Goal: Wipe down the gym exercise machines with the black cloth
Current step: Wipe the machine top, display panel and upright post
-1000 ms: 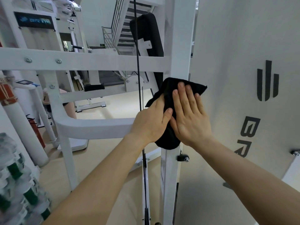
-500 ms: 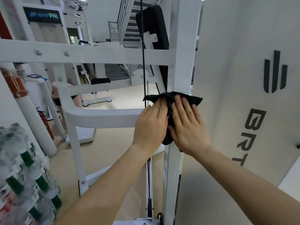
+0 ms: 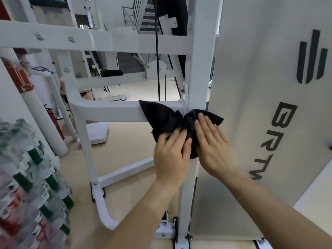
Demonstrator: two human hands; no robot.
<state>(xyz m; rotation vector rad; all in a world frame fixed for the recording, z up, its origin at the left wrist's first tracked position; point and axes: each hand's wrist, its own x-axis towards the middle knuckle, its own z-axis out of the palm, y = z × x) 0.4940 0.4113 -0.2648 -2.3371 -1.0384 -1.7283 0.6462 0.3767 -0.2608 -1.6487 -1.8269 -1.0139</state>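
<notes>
Both hands have slid down the post (image 3: 201, 60) since a sec ago, taking the cloth (image 3: 167, 119) w/ them, so we're now level w/ the lower crossbar (image 3: 107, 112) rather than above it. We see the cloth bunched at the joint where crossbar meets post: one wing lies leftward over the bar's end, the other wraps the post's front toward the grey panel (image 3: 260, 105). Our left hand (image 3: 170, 159) sits below the bar w/ fingers (image 3: 175, 136) fairly straight, pressing up onto the cloth's lower fold. Our right hand (image 3: 213, 146) lies flat, fingers (image 3: 203, 123) spread and straight, pinning the cloth to the post. Neither hand grips or pinches; both push w/ open palms. That fits wiping, we reckon: flat hands spread pressure over more fabric, and two hands side by side stop the cloth slipping off a narrow post. Bunching at the joint prob. comes from the fabric catching the corner, which also gets it into the seam. Just left of the cloth a thin black cable (image 3: 157, 69) runs vertically, so it's worth keeping fabric off it. Next stretch is likely along the crossbar or further down the post, but we can't say which. Stacked bottles (image 3: 27, 177) stand at far left, well apart from the hands.
</notes>
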